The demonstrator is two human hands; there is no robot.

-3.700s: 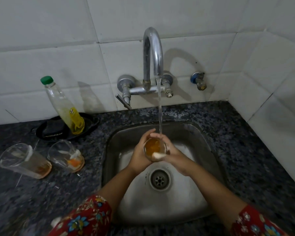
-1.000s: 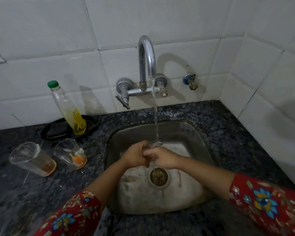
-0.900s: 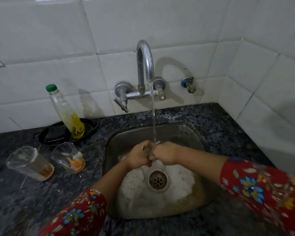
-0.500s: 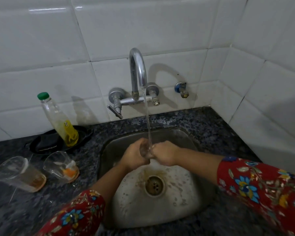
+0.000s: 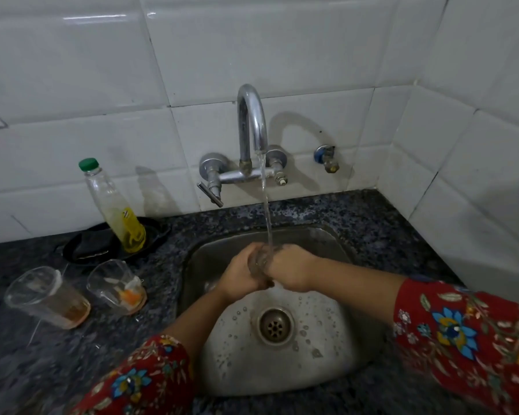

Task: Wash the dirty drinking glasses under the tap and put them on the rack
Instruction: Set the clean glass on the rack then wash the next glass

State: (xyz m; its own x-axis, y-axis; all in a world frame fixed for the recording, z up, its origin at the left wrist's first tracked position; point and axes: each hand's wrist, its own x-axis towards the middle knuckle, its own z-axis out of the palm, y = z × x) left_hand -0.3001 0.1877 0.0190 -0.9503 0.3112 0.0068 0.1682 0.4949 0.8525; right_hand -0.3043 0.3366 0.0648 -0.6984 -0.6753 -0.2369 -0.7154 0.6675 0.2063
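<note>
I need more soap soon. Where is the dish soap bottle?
The dish soap bottle stands left of the sink, against the tiled wall, in a black dish behind the two dirty glasses.

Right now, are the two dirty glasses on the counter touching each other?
Apart. The head view shows dark counter between the left glass and the right glass, from rims to bases.

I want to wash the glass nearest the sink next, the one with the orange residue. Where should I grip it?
The glass with the orange residue stands upright on the counter, mouth open upward. Probably best to wrap the left hand around its side wall, about mid-height, coming from the sink side: the other dirty glass stands close on its far side.
</note>
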